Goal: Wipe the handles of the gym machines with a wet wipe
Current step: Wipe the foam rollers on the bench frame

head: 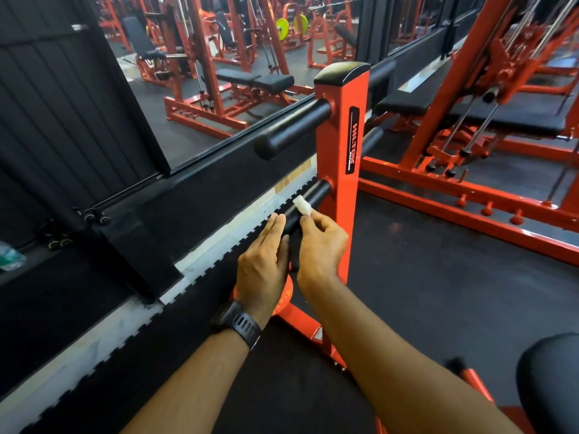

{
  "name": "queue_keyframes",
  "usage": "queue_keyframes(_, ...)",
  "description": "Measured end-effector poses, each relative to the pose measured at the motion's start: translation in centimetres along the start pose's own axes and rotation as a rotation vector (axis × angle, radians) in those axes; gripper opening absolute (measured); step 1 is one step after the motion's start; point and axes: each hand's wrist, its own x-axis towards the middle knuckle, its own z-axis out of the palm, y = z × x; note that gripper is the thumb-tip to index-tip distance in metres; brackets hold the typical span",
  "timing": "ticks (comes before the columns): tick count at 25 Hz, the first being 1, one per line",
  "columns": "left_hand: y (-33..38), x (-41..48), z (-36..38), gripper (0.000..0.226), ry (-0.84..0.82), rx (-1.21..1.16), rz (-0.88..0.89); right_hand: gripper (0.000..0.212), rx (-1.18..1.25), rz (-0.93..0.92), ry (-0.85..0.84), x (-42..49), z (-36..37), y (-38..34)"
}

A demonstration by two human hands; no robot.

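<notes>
The right hand (322, 245) pinches a small, crumpled white wipe (302, 205) on the smooth black handle (318, 192); the left hand (263, 267), fingers straight, lies against the handle's end.

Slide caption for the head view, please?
Right hand holds a wet wipe on the lower handle; left hand rests beside it.

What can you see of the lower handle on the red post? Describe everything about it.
The lower handle is a black, round bar with a matte, padded-looking surface. It sticks out sideways from the red post, below a thicker upper handle of the same kind. A small folded white wipe is pressed on its top, pinched by the right hand. The left hand lies with straight fingers along its left side. The hands hide its free end.
</notes>
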Motion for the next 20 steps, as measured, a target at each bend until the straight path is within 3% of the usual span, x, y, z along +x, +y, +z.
queue_keyframes(3,0.2,-0.1,0.1,0.040,-0.017,0.006,-0.036,0.021,0.035,0.027,0.041,-0.4,-0.2,0.4)
queue_keyframes(6,0.6,-0.2,-0.2,0.041,-0.021,-0.022,-0.070,0.023,0.069,0.026,-0.056,-1.5,-0.5,0.6)
queue_keyframes(8,0.6,0.0,-0.1,0.041,-0.007,-0.022,-0.060,0.023,0.038,-0.012,-0.006,-1.3,-0.6,0.5)
queue_keyframes(10,0.8,-0.1,-0.4,0.040,-0.007,-0.007,-0.047,0.015,-0.129,-0.225,-0.062,-1.6,-1.0,0.7)
queue_keyframes(12,0.9,-0.2,-0.7,0.036,-0.009,0.026,-0.009,0.007,-0.300,-0.582,-0.262,-2.5,-2.2,1.5)
queue_keyframes(14,0.9,0.1,-0.7,0.035,-0.012,0.035,-0.014,0.017,-0.442,-0.854,-0.455,-0.4,-3.5,1.8)
queue_keyframes(16,0.9,0.2,-0.4,0.037,-0.006,0.048,-0.026,0.023,-0.629,-0.993,-0.580,3.7,-4.2,1.2)
queue_keyframes(20,0.6,0.0,-0.1,0.041,0.035,0.004,-0.052,0.027,-0.720,-1.070,-0.540,6.4,-4.3,1.1)
